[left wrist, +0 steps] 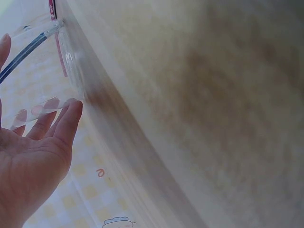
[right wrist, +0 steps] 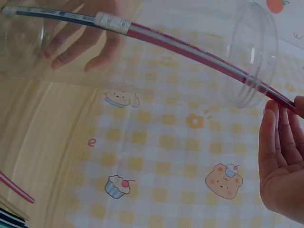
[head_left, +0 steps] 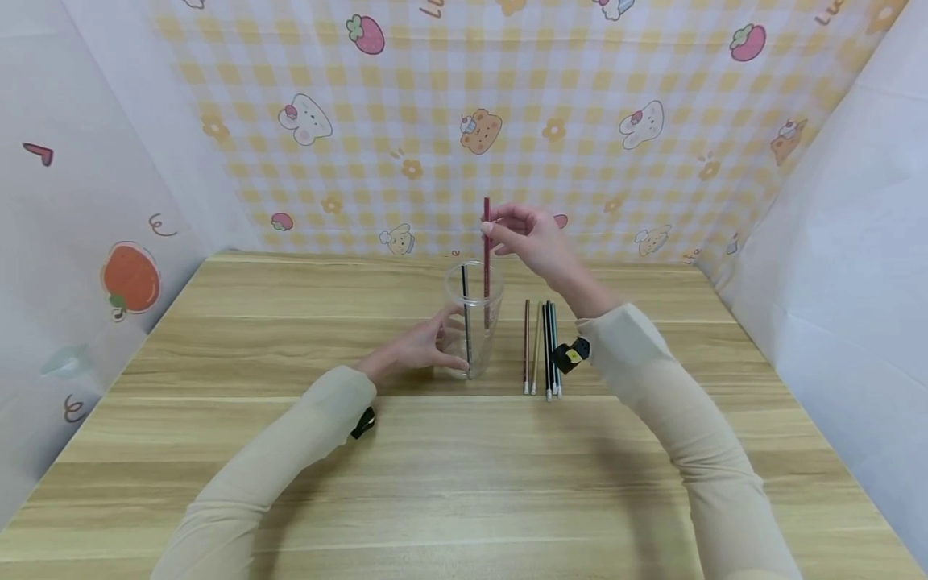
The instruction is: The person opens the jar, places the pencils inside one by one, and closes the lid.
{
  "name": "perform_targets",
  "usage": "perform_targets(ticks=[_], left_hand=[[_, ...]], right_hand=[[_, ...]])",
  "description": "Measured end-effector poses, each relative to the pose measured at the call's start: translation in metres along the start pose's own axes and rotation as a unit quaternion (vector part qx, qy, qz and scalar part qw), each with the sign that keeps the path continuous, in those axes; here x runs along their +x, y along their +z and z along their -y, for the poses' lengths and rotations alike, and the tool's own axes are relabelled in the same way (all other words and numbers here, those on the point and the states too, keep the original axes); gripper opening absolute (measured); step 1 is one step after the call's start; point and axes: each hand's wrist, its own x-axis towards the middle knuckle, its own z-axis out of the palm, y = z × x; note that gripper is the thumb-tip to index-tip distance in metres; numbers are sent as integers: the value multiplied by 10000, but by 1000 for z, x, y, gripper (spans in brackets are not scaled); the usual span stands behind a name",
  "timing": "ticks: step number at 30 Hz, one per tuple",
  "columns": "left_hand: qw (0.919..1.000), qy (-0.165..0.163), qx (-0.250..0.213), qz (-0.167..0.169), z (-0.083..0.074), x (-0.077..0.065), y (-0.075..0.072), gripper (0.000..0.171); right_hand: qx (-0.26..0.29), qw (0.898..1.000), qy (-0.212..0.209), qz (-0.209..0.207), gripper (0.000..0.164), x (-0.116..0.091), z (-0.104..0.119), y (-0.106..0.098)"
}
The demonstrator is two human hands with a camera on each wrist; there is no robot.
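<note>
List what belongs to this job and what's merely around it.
Job:
left hand, holding the clear cup
right hand, pinching the red pencil
dark pencil inside the cup
probably the loose pencils

Surroundings:
wooden table
patterned backdrop
black wrist devices

Pale lengthwise stripes are shown on the slender red pencil [head_left: 486,266] and the slender dark blue pencil [head_left: 466,322]; the tall cylindrical cup [head_left: 482,342] is colourless and transparent. Red, yellowish, black and teal are displayed by the thin white-tipped pencils [head_left: 547,346]. The light wooden tabletop [head_left: 464,467] is streaked brown; the cloth backdrop [head_left: 449,89] is checked yellow and white.
</note>
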Motion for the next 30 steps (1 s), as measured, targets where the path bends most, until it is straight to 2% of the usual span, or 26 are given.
perform_targets(ticks=[4, 10, 18, 25, 30], left_hand=[[10000, 37, -20, 18, 0, 1, 0, 89], [9999, 147, -61, 38, 1, 1, 0, 89], [9999, 44, -133, 0, 1, 0, 1, 86], [9998, -68, -163, -16, 0, 0, 1, 85], [9994, 30, -351, 47, 4, 2, 0, 86]], right_hand=[[-385, 9988, -303, 69, 22, -1, -6, 3], [-906, 9952, -363, 29, 22, -5, -7, 6], [-1680, 9833, -671, 210, 19, -7, -17, 7], [-1878, 9774, -893, 373, 17, -8, -17, 7], [-2016, 9723, -1015, 599, 18, -9, -16, 5]])
